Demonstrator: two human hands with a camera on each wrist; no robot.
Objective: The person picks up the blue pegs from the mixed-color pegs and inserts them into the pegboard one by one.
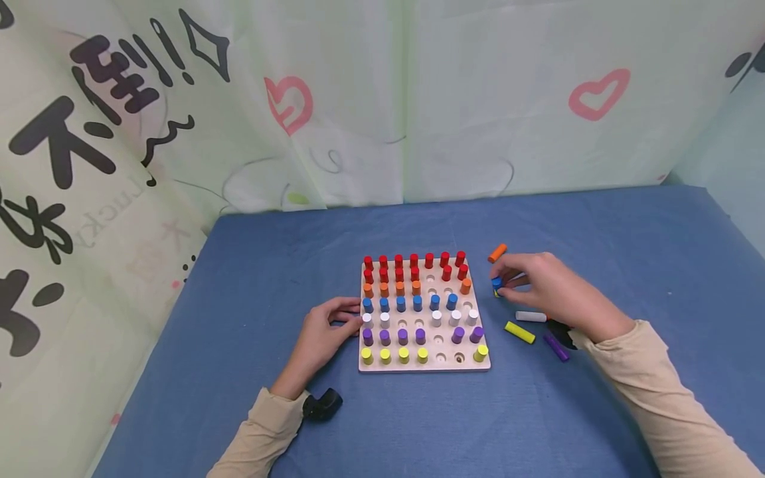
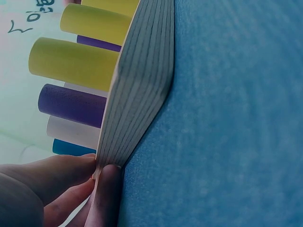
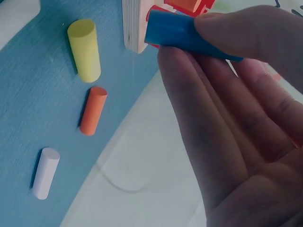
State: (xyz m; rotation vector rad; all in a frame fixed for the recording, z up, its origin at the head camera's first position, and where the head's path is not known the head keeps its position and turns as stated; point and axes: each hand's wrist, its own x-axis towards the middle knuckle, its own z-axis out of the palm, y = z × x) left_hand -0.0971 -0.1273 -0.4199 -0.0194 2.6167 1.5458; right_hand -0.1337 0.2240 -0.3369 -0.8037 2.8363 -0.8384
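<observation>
My right hand (image 1: 538,285) pinches a blue peg (image 3: 177,33) between thumb and fingers, just off the right side of the wooden pegboard (image 1: 454,364). At the board's left edge, the fingertips of my left hand (image 1: 325,335) touch its layered side (image 2: 142,85), near the blue and white rows. Rows of red (image 1: 414,260), orange (image 1: 400,289), blue (image 1: 400,304), white (image 1: 437,318), purple (image 1: 403,337) and yellow pegs (image 1: 404,356) stand upright in the board. Bare holes show in several rows.
Loose pegs lie right of the board: an orange one (image 1: 497,252), a white one (image 1: 530,317), a yellow one (image 1: 520,332) and a purple one (image 1: 556,347). Others partly hide under my right hand. A blue cloth (image 1: 269,279) covers the table; a printed curtain (image 1: 466,119) hangs behind.
</observation>
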